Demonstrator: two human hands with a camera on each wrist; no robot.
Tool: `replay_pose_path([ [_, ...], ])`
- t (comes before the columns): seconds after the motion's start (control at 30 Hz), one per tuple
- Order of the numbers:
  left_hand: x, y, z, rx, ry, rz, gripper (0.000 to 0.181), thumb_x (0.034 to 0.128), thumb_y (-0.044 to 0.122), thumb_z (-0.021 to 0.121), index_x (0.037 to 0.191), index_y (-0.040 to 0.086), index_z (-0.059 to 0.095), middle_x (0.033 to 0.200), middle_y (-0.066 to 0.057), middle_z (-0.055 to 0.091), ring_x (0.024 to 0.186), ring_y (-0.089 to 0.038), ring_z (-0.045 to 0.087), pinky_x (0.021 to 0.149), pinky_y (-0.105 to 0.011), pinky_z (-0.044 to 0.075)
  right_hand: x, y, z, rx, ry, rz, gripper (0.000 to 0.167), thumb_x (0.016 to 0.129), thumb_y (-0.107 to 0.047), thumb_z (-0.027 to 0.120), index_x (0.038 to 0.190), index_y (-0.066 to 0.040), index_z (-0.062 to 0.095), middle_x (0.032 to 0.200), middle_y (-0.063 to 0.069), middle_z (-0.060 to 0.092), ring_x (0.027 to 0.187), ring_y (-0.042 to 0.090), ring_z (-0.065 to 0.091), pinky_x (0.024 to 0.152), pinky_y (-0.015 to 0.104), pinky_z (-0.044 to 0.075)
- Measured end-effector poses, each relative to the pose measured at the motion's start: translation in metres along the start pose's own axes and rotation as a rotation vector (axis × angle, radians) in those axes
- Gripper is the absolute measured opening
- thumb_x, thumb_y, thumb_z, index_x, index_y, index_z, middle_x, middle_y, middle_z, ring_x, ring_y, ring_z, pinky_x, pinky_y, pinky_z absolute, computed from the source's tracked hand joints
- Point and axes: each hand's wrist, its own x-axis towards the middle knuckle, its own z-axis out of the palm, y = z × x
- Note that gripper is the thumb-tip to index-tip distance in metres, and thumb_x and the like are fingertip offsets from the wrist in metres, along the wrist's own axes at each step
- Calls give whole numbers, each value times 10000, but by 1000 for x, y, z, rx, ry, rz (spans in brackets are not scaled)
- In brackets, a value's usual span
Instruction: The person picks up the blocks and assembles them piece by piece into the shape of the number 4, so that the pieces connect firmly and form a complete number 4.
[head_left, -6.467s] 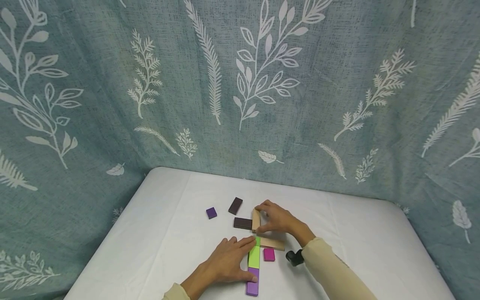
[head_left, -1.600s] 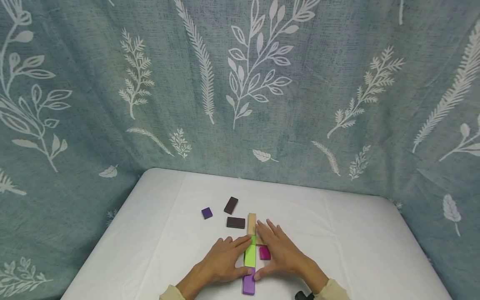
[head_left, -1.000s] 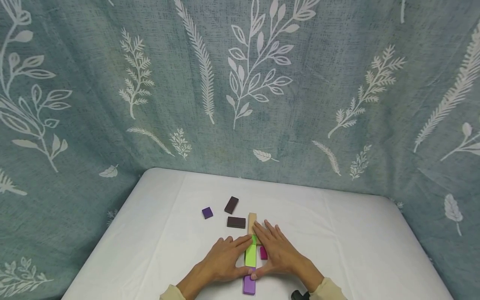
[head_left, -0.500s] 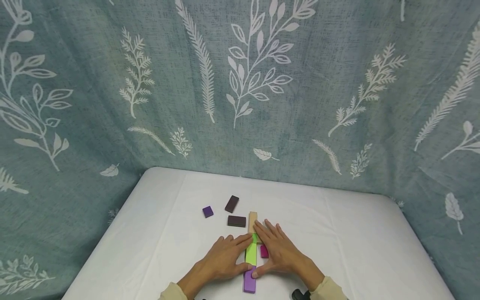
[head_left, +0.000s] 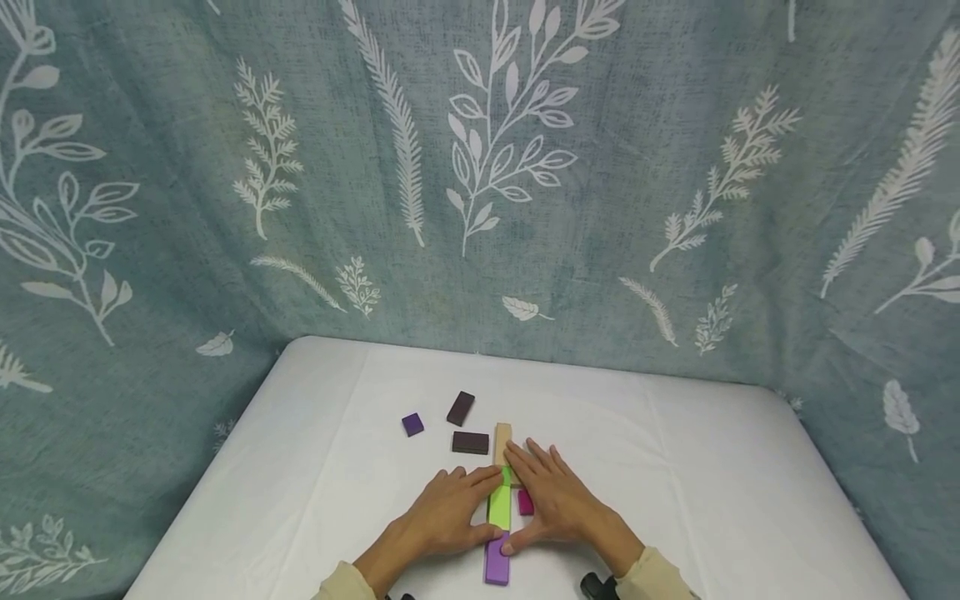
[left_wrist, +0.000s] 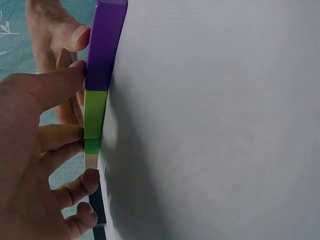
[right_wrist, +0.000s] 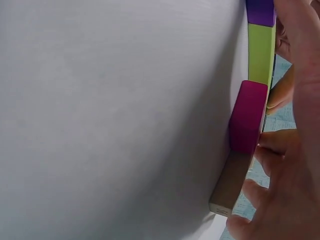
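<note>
A row of blocks runs away from the person: a purple block [head_left: 497, 560] nearest, then a lime block [head_left: 498, 507], a small green one [left_wrist: 92, 146] and a tan block [head_left: 502, 443]. The left hand [head_left: 446, 514] touches the row from the left with extended fingers, its thumb by the purple and lime blocks. From the right, the right hand [head_left: 558, 504] rests its fingertips at the tan block and its thumb on the purple block. A magenta block [right_wrist: 248, 117] lies beside the row, partly under the right hand. Another tan block [right_wrist: 231, 182] sits just beyond it, mostly covered in the head view.
Two dark brown blocks [head_left: 470, 442] [head_left: 461, 408] and a small dark purple block [head_left: 412, 424] lie left of the row's far end. The white table [head_left: 720, 467] stands before a patterned teal curtain [head_left: 600, 217].
Over several seconds the right hand has let go of the tan block at the row's far end and come back towards the person. That block has ended in line with the green one.
</note>
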Motion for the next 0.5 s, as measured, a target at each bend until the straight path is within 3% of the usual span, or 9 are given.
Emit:
replay_pose_path([
  [0.17,1,0,0,25,29,19,758,875,602,683,1484,179,528,1531,64,474,1187,-218,557,952,-462,466,2,-2,-1,-27,-12,15,1398,564,-907,683,1586,-41,283,1635,115,297,1497,402,223,1172,624,169],
  [0.3,1,-1,0,16,49,31,759,868,601,693,1475,173,538,1521,60,486,1147,-186,548,907,-413,471,2,-3,-2,-40,-21,29,1403,559,-913,678,1588,-47,278,1636,107,297,1497,391,230,1174,615,174],
  [0.5,3,-9,2,-60,75,29,747,891,579,677,1499,180,507,1540,51,465,1251,-268,538,996,-505,451,3,-3,-4,-56,-22,31,1400,560,-921,667,1586,-46,286,1632,110,304,1492,388,247,1172,612,185],
])
